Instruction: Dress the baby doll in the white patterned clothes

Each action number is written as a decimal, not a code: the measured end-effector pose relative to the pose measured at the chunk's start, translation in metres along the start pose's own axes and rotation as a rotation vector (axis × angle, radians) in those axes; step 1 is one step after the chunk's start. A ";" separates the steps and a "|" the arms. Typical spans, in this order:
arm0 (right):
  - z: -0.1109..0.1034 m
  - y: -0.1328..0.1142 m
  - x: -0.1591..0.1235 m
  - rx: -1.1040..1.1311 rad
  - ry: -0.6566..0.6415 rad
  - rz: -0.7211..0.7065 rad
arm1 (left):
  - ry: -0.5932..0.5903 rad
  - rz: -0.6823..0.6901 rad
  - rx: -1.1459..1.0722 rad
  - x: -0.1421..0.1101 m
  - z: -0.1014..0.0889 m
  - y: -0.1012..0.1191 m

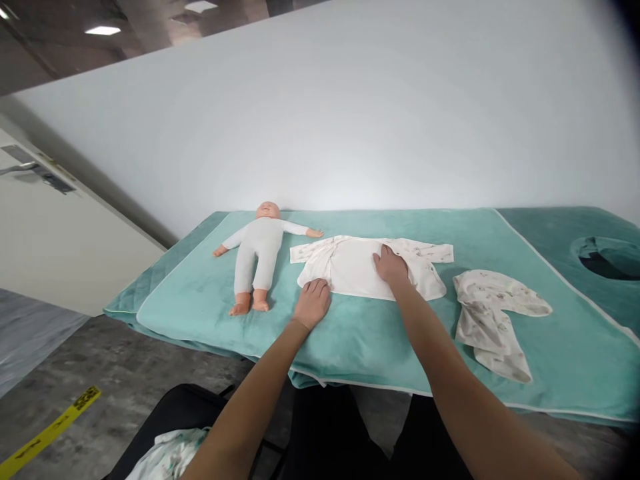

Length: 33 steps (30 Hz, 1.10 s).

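A white baby shirt (pixel 350 267) lies spread flat on the teal mat (pixel 210 300), its sleeves out to both sides. My left hand (pixel 312 303) rests palm down at the shirt's near left corner, fingers flat. My right hand (pixel 391 265) lies flat on the shirt's middle right, fingers stretched out. A baby doll (pixel 257 250) in a pale grey bodysuit lies on its back to the left of the shirt, arms spread. A crumpled pair of patterned baby trousers (pixel 493 317) lies on the mat to the right.
The mat covers a padded table with a face hole (pixel 607 259) at the far right. A white wall stands behind. A black chair with patterned cloth (pixel 167 453) sits below at my left. Yellow floor tape (pixel 47 433) runs at lower left.
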State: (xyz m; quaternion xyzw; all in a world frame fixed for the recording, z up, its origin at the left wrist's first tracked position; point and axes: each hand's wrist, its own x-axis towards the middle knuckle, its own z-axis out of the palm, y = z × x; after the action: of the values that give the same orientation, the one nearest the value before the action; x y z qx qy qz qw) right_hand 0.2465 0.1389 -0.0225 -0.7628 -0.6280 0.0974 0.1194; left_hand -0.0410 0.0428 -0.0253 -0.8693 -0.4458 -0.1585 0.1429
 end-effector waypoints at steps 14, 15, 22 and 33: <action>0.014 -0.025 -0.021 -0.119 0.046 -0.126 | -0.013 -0.087 -0.037 0.005 -0.007 0.003; 0.017 -0.027 -0.021 -0.131 0.042 -0.143 | -0.015 -0.089 -0.037 0.005 -0.005 0.003; 0.019 -0.022 -0.021 -0.183 0.007 -0.209 | -0.020 -0.116 -0.031 0.004 -0.004 0.002; 0.001 -0.019 -0.055 -0.184 -0.049 -0.395 | -0.007 -0.167 -0.077 0.005 -0.013 0.007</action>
State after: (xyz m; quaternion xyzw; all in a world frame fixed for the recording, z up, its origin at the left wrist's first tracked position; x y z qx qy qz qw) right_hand 0.2177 0.0887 -0.0180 -0.6300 -0.7742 0.0329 0.0510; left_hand -0.0346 0.0376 -0.0124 -0.8345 -0.5108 -0.1841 0.0943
